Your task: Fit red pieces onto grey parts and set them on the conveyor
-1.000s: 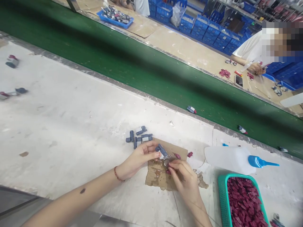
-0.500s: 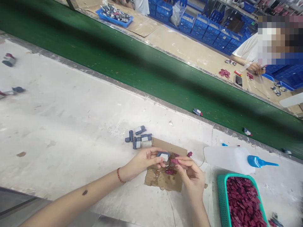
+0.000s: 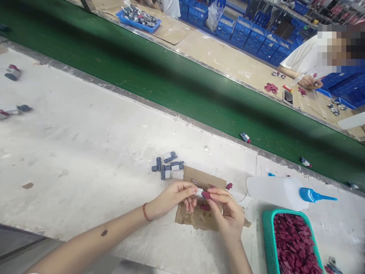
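My left hand [image 3: 182, 195] pinches a small white and dark grey plastic part [image 3: 199, 193], its fingers covering much of it. A maroon plastic piece [image 3: 206, 195] is gripped between the thumb and fingers of my right hand [image 3: 228, 211]. The two pieces meet end to end; whether they are joined I cannot tell. Beneath both hands lies a stained piece of cardboard [image 3: 191, 219] with another maroon piece [image 3: 204, 207] on it. Several grey and white parts [image 3: 167, 174] lie just beyond my left hand.
To the right, a green basket [image 3: 268, 236] holds many maroon pieces. A white bottle with a blue nozzle [image 3: 309, 195] lies behind it. A green conveyor belt [image 3: 171, 87] crosses the view, carrying assembled parts [image 3: 245, 137]. Across it, a person's hands [image 3: 310, 82] hold something small.
My hands have brought the maroon piece against the white and grey part, which has turned in my left hand. Parts on the belt have shifted right.
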`<state>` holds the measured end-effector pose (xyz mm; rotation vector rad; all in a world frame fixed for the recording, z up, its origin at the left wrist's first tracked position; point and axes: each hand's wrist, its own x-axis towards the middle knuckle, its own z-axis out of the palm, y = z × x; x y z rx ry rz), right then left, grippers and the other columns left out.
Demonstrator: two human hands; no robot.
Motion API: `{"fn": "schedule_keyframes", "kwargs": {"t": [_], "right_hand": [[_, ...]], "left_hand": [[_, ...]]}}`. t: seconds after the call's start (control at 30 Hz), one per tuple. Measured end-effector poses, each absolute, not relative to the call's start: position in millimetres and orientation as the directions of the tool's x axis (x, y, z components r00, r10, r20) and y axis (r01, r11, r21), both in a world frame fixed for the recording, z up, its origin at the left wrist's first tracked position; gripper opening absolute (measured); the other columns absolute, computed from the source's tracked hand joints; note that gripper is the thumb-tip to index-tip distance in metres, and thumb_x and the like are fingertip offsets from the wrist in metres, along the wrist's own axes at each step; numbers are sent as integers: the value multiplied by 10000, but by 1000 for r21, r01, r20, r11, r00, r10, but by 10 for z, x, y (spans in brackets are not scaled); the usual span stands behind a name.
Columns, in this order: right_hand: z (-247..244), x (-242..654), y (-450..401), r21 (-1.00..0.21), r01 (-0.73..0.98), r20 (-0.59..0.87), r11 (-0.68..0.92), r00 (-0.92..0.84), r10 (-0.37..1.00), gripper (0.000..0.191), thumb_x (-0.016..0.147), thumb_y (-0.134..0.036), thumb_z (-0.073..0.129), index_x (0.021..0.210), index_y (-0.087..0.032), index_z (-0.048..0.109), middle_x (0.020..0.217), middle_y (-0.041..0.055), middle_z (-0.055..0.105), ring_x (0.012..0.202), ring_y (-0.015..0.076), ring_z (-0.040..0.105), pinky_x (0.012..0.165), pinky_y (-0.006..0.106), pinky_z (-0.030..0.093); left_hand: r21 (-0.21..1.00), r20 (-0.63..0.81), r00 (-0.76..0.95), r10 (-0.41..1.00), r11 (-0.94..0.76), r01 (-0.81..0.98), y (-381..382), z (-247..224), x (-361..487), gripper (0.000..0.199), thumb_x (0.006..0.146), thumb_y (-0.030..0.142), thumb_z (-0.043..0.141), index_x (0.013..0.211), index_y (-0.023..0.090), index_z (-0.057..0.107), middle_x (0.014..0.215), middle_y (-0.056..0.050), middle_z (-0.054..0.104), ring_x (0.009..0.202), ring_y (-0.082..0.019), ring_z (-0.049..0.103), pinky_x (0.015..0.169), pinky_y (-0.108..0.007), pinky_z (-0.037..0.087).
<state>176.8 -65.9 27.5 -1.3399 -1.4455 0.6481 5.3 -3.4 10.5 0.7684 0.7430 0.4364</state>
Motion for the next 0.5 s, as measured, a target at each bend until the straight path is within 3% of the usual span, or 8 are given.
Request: {"fn": "schedule_keyframes", "kwargs": {"t": [0.5], "right_hand": [[283, 1757, -714, -617, 639, 519, 460, -108, 848, 335, 893, -21, 572, 1110, -244, 697, 922, 93, 763, 812, 204, 732, 685, 323, 606]], "left_hand": [[811, -464, 658, 593, 584, 46, -94, 81, 55, 618, 717, 799, 534, 630, 194, 444, 398, 58, 481, 302, -58, 367, 343, -184, 260]]}}
